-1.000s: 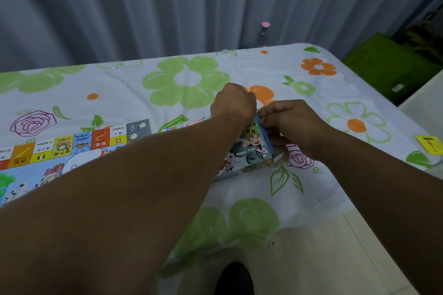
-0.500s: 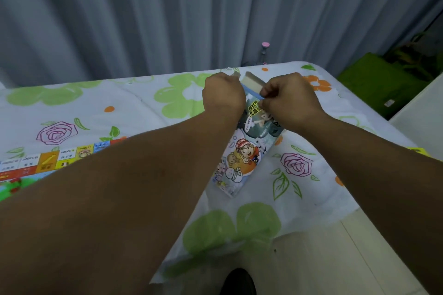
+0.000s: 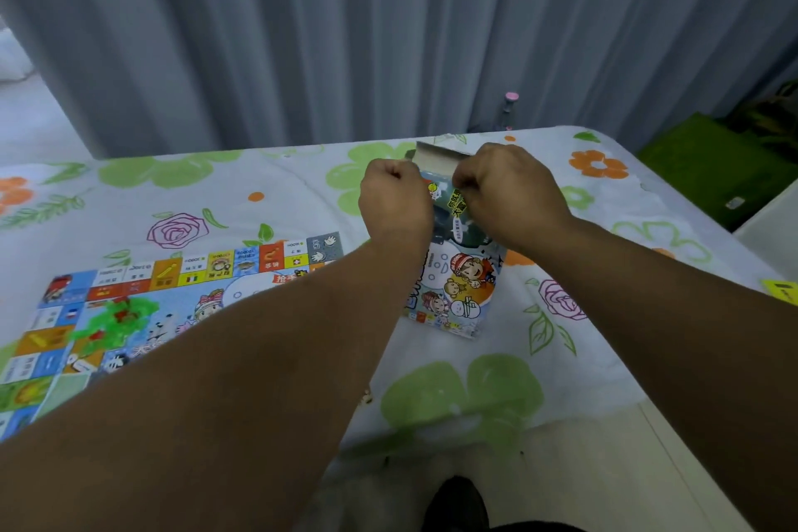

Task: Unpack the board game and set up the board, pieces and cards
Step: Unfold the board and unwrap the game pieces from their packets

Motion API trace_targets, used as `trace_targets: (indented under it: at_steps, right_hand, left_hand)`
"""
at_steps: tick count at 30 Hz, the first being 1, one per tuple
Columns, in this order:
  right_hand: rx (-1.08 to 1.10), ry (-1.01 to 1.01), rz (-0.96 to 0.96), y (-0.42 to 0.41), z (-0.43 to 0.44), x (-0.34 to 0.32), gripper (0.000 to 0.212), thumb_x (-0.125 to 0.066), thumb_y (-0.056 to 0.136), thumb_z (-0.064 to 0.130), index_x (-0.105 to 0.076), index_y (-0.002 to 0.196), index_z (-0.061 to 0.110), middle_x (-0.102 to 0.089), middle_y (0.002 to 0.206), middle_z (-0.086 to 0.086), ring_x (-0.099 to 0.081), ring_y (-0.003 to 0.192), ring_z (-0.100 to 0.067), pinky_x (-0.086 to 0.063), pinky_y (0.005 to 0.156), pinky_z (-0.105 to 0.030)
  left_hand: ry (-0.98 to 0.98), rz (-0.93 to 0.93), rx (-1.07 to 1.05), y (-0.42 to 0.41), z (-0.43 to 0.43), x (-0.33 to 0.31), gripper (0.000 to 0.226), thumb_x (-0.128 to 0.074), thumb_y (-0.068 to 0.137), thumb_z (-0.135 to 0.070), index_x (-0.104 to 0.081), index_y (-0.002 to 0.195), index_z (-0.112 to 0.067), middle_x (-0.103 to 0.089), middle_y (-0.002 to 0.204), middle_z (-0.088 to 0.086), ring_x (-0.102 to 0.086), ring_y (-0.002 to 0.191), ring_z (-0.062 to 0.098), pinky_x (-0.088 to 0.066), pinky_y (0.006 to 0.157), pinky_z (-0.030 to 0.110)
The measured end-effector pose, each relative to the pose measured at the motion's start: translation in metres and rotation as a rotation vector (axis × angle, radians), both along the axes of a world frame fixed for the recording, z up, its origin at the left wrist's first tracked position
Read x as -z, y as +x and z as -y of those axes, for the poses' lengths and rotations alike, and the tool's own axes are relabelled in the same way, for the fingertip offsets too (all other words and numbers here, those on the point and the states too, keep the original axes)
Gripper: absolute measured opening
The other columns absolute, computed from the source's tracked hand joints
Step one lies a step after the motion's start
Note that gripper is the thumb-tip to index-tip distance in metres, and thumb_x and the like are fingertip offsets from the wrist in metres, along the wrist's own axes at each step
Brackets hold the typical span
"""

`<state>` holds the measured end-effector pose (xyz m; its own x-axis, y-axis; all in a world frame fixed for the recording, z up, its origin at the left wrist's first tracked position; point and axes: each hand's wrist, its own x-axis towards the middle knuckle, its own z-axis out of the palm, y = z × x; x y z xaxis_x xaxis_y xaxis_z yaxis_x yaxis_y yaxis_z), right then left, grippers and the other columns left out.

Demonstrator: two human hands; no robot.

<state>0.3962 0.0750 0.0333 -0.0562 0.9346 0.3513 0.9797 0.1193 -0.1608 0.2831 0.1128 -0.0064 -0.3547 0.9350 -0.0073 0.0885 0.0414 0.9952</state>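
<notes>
**A:** What has changed in the last second?

**B:** The colourful cartoon-printed cardboard game box (image 3: 457,285) was lying low beside the board. Now its far end is raised and only its near end rests on the floral-cloth tabletop (image 3: 280,194). The grey-lined end flap (image 3: 434,153) has swung open and stands up behind the knuckles.

**A:** And the hands?

**B:** Both are at the opened end. The left hand (image 3: 395,203) is curled tight at the box's top left corner. The right hand (image 3: 505,192) is curled over the top right edge. Each seems to pinch the rim of the mouth, though the fingertips are hidden behind the knuckles.

**A:** Where is the board?

**B:** The unfolded game board with its border of bright printed squares (image 3: 172,302) lies flat to the left of the box, partly under the left forearm. The arm hides whether the board and box touch.

**A:** So where does that leave the task?

**B:** The board looks laid out, and the box is now open. I'd judge the pieces and cards come out next. None are visible yet, except a small yellow slip (image 3: 781,289) at the right edge of view, well apart from the box.
</notes>
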Motion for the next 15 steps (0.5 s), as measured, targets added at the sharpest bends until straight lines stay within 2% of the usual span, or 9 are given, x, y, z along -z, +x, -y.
trace_targets:
  at_steps: [2,4,7,9,12,15]
  right_hand:
    - [0.018,-0.023,-0.007,-0.003,0.005,-0.001,0.022,-0.061,0.092,0.005,-0.076,0.102,0.018,-0.067,0.098,-0.009,-0.059,0.092,-0.028,-0.048,0.074,-0.033]
    - [0.02,-0.053,-0.02,-0.005,0.011,-0.004,0.021,-0.06,0.092,0.006,-0.075,0.102,0.018,-0.069,0.099,-0.008,-0.06,0.091,-0.029,-0.048,0.074,-0.033]
    - [0.038,-0.052,-0.073,-0.005,0.019,-0.01,0.022,-0.055,0.095,0.009,-0.074,0.104,0.016,-0.071,0.1,-0.009,-0.062,0.094,-0.03,-0.05,0.076,-0.035]
    - [0.061,-0.026,-0.125,-0.003,0.024,-0.016,0.028,-0.051,0.096,0.007,-0.073,0.112,0.014,-0.072,0.107,-0.01,-0.062,0.099,-0.031,-0.05,0.081,-0.036]
    - [0.088,0.039,-0.189,0.006,0.033,-0.022,0.033,-0.051,0.092,-0.002,-0.074,0.112,0.012,-0.072,0.111,-0.01,-0.06,0.106,-0.032,-0.052,0.09,-0.04]
    - [0.125,0.094,-0.207,0.018,0.037,-0.019,0.037,-0.054,0.087,-0.006,-0.076,0.11,0.013,-0.072,0.111,-0.008,-0.053,0.113,-0.032,-0.048,0.092,-0.04]
  left_hand:
    - [-0.003,0.01,0.03,-0.004,0.006,-0.002,0.012,-0.061,0.093,-0.021,-0.064,0.098,-0.011,-0.065,0.083,-0.004,-0.061,0.075,0.013,-0.047,0.064,0.023]
    - [-0.008,0.02,0.053,-0.008,0.012,-0.006,0.01,-0.064,0.09,-0.019,-0.064,0.097,-0.012,-0.065,0.082,-0.005,-0.059,0.072,0.011,-0.045,0.062,0.021]
    - [-0.014,0.036,0.101,-0.012,0.019,-0.011,0.009,-0.057,0.087,-0.011,-0.064,0.093,-0.013,-0.068,0.085,0.0,-0.06,0.075,0.017,-0.053,0.072,0.03]
    - [-0.027,0.055,0.137,-0.015,0.023,-0.015,0.018,-0.05,0.084,-0.01,-0.065,0.085,-0.021,-0.069,0.085,0.0,-0.065,0.079,0.022,-0.058,0.078,0.038]
    - [-0.066,0.119,0.182,-0.018,0.027,-0.017,0.022,-0.046,0.075,-0.021,-0.067,0.077,-0.028,-0.069,0.079,0.001,-0.07,0.079,0.037,-0.06,0.072,0.052]
    - [-0.081,0.119,0.192,-0.022,0.033,-0.019,0.02,-0.051,0.077,-0.027,-0.068,0.082,-0.021,-0.069,0.079,0.004,-0.07,0.079,0.037,-0.06,0.073,0.051]
